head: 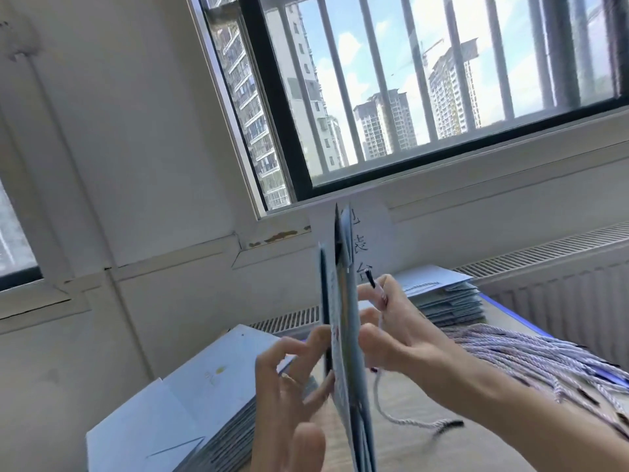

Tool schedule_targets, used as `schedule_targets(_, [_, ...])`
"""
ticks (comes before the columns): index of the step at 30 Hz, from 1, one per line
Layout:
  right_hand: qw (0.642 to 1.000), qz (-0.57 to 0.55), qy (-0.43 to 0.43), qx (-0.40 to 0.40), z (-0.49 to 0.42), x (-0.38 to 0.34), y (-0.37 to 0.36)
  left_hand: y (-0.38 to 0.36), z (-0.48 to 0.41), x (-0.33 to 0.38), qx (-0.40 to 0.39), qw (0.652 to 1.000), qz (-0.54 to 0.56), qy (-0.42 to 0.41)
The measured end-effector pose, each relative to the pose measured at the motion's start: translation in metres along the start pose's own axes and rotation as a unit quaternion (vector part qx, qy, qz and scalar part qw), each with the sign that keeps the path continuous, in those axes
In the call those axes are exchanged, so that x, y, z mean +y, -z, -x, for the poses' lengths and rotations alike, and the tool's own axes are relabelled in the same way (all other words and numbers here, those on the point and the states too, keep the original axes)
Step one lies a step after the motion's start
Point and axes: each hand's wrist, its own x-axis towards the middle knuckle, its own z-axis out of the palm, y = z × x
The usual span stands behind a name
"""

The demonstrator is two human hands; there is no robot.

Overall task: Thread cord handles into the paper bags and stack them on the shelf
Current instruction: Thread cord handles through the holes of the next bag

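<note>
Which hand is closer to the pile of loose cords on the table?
Right. The right hand is next to the cord pile; the left hand is beyond the upright paper bag, farther off.

Probably a packing workroom, stacked flat bags [190,396], cord bundle [531,356]

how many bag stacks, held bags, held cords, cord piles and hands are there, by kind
bag stacks: 2, left stack and right stack
held bag: 1
held cord: 1
cord pile: 1
hands: 2, left hand and right hand
total: 7
</note>
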Motion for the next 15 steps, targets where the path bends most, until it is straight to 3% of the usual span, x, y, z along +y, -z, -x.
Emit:
schedule_targets(6, [0.999, 0.037, 0.013, 0.012, 0.001, 0.009, -0.009, -0.009, -0.008, 0.01, 0.104, 0.991, -0.066, -0.046])
schedule_targets(15, [0.99, 0.108, 0.058, 0.071, -0.002, 0.034, -0.021, 0.01, -0.019, -0.014, 0.101, 0.953, -0.24, -0.155])
